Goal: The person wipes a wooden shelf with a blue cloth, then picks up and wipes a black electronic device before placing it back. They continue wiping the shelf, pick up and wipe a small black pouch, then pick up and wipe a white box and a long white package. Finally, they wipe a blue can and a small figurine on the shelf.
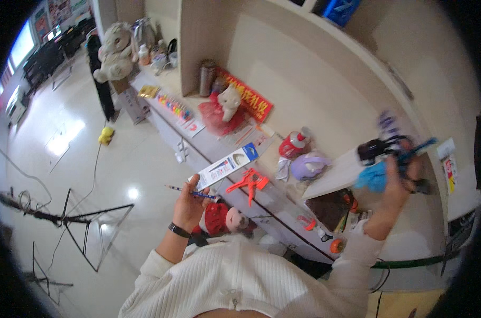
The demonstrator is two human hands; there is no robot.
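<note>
My left hand [187, 208] is at the front edge of the desk. Its fingertips grip the lower end of a long white package [224, 166] with a blue top and printing. A blue pencil [200, 194] lies across the same hand, its sharpened end pointing left. At the far right, my right hand [401, 175] is raised beside a curved shelf panel and blurred. Around its fingers are a black object [371, 151], a light-blue cloth-like item [371, 177], a blue stick [423, 146] and a purple-and-white striped item [388, 121]. Which of these it grips is unclear.
An orange plastic clamp-like item [249, 183] sits at the desk edge [280, 206], near a red-and-white bottle [294, 143] and a purple pouch-like item [309, 163]. Below hangs a red-dressed plush toy [220, 218]. Black metal stand legs [85, 222] occupy the floor at left.
</note>
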